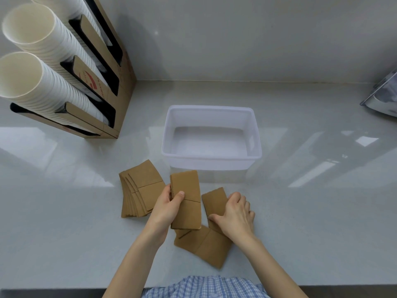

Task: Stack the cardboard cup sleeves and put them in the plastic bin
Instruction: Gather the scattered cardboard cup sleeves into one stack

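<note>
My left hand (166, 206) grips a small stack of brown cardboard sleeves (186, 190), held flat just above the counter in front of the plastic bin (169, 125). The bin is translucent white and has nothing inside. My right hand (235, 214) presses down on a single sleeve (213, 202) lying on the counter, fingers curled over its right edge. Another sleeve (206, 246) lies flat beneath and nearer to me. A fanned pile of several sleeves (140, 188) rests on the counter to the left of my left hand.
A cardboard dispenser rack (111, 82) with three tilted stacks of white paper cups (30, 76) stands at the back left. A shiny metal object (382, 93) sits at the far right edge. The glossy grey counter (300, 222) meets a wall behind the bin.
</note>
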`<state>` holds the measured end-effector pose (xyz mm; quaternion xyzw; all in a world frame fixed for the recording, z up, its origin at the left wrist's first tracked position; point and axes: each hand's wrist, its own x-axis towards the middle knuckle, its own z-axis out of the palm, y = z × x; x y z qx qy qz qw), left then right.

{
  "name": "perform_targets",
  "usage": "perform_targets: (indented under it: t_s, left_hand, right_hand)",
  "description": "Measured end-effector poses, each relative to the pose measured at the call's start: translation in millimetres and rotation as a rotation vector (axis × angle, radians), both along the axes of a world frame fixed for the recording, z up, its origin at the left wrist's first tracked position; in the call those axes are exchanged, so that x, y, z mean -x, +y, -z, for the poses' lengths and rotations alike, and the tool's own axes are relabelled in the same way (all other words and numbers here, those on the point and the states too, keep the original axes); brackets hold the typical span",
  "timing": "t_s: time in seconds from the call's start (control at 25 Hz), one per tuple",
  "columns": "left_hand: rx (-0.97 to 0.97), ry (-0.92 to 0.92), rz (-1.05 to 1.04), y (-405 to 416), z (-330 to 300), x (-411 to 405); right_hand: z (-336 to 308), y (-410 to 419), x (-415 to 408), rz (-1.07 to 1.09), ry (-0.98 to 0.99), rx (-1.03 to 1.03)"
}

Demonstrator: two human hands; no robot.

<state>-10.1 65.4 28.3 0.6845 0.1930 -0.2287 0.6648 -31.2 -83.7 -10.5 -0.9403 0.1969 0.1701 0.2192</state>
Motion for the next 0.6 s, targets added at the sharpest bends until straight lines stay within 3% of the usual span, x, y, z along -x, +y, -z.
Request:
perform_targets:
  t_s: [0.16,0.36,0.48,0.6]
  left_hand:
    - [0.002,0.015,-0.004,0,-1,0]
    - [-0.036,0.039,0.019,0,-1,2]
    - [-0.028,0.036,0.034,-2,-2,3]
    - [-0.002,0.023,0.046,-3,-4,4]
  right_hand:
    - [-3,-4,2,0.037,-0.076,-0.199]
    - [-16,-24,-9,0.248,-0.214,-0.520]
    - [-30,-31,-15,0.356,-0.296,-0.802]
    - [-40,-25,-16,0.307,-0.257,-1.006]
